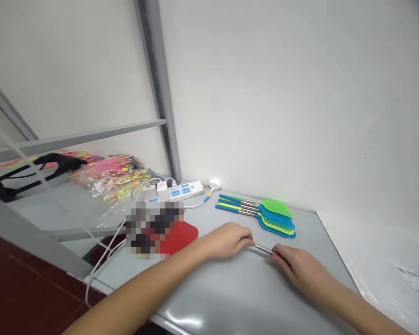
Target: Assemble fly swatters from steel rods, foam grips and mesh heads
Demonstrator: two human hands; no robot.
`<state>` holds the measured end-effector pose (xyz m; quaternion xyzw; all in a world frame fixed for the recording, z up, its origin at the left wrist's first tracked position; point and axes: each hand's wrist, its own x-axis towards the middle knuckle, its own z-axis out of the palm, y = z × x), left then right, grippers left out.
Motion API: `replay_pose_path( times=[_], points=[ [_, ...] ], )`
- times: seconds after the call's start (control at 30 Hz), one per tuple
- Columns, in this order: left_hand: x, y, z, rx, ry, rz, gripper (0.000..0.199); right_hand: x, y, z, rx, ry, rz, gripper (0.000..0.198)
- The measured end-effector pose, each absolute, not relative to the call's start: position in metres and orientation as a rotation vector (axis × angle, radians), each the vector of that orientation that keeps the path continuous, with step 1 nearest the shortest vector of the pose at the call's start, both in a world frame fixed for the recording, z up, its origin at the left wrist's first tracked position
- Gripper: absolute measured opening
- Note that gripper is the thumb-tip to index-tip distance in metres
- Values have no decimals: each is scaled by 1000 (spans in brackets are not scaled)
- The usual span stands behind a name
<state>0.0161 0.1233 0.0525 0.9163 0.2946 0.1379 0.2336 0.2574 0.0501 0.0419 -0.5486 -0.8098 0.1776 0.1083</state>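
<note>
Between my two hands runs a thin silver metal rod (264, 249), like the shafts of the fly swatters nearby. My left hand (228, 239) is closed around its left end, and my right hand (296, 260) pinches the right end, where a bit of red shows. Past my left forearm is a red paddle-shaped piece (181, 236), partly blurred out; whether it joins the rod is hidden. Behind my hands lies a stack of fly swatters (275, 216) with blue, green and yellow-green heads, their handles pointing left.
A white power strip (186, 190) with plugs and cables sits at the back of the grey table (230, 298). On a shelf at left are bagged colourful cords (115, 174) and a black strap (56, 165). A metal post (160, 83) rises behind. White sheeting (380, 251) lies at right.
</note>
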Motion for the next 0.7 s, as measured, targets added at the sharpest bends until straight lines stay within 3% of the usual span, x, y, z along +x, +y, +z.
replay_pose_path(
  times=[0.1,0.23,0.5,0.7],
  points=[
    [19,115,44,2525,800,374,23,256,53,40,-1603,-2406,650,39],
    [20,116,38,2535,821,412,26,260,62,37,-1612,-2475,574,34],
    [18,125,29,2751,833,416,24,290,75,8,-1414,-2578,-85,35],
    [13,129,21,2799,897,424,20,298,80,0,-1358,-2526,22,33]
  ],
)
